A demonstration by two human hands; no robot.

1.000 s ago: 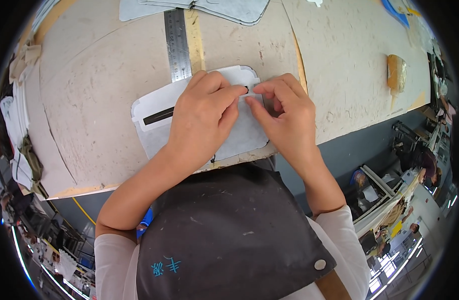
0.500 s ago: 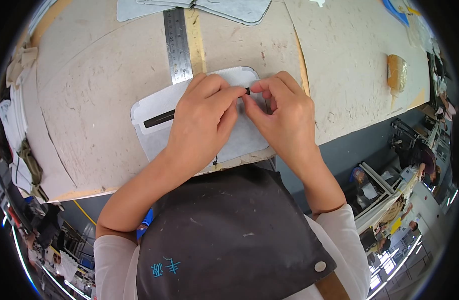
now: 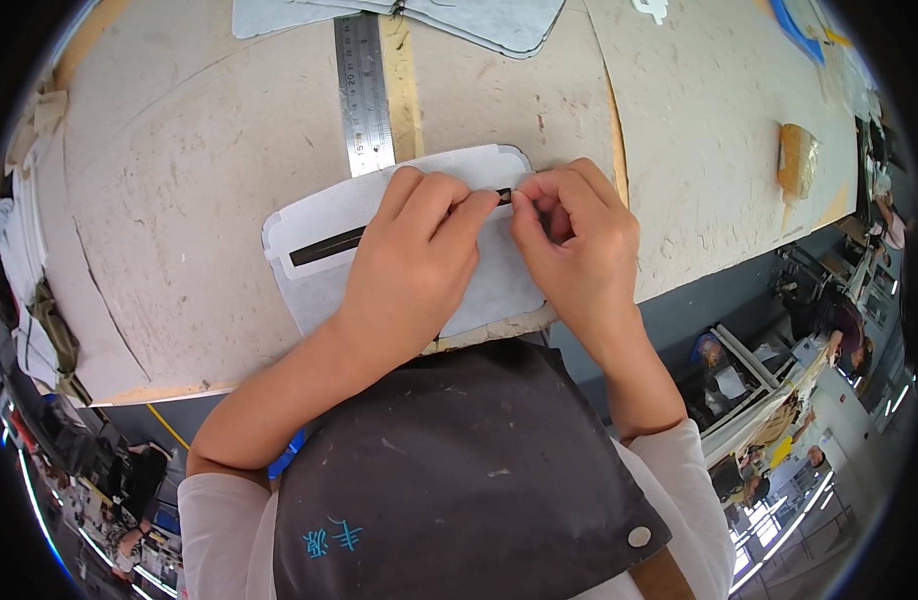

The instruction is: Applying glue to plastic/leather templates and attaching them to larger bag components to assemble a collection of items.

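A pale grey fabric panel (image 3: 509,285) with rounded corners lies in front of me, a white band along its far part. Within that band runs a narrow black strip (image 3: 324,246), slanting up to the right. My left hand (image 3: 409,260) rests over the middle of the strip, fingers curled, with thumb and forefinger closed at its right end. Just beside it, my right hand (image 3: 584,240) pinches the very end of the strip between thumb and forefinger. Only a short black piece shows between the two hands; the strip's middle is hidden under my left hand.
A steel ruler (image 3: 364,95) lies beyond the panel, beside a yellowish strip (image 3: 402,90). More grey panels (image 3: 469,22) are stacked at the far edge. A taped amber bottle (image 3: 796,165) lies to the right. Cloth (image 3: 29,260) hangs at the table's left edge.
Thumb and forefinger of my right hand have closed together on the strip's end; they were apart before. Hands and panel sit slightly lower and further right in the picture.
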